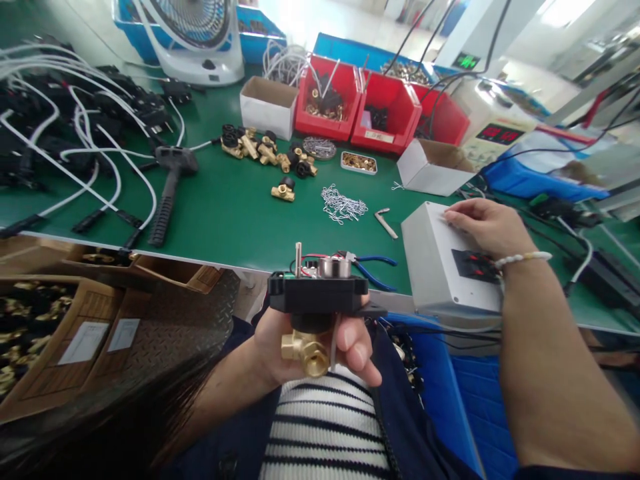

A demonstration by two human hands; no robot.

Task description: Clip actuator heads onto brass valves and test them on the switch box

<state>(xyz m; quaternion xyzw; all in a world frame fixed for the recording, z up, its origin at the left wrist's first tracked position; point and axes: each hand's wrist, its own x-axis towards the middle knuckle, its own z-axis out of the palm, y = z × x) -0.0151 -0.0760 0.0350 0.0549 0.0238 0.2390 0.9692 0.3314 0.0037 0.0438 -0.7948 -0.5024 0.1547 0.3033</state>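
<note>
My left grip [274, 343] is closed around the brass valve with black housing [311, 352], at six o'clock, before the green surface [225, 223]. At three, my right grip [480, 225], half curled, touches the grey box [431, 257]; whether it pinches something, I cannot tell. Red bins [320, 127] stand toward twelve, the white fan [223, 72] at eleven.

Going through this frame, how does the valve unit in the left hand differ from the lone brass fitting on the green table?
The valve unit is held up in the left hand; the lone brass fitting lies on the green table. The valve unit carries a wide black housing with exposed red wiring on top; the lone brass fitting has just a small black cap. Both combine brass and black parts.
</note>
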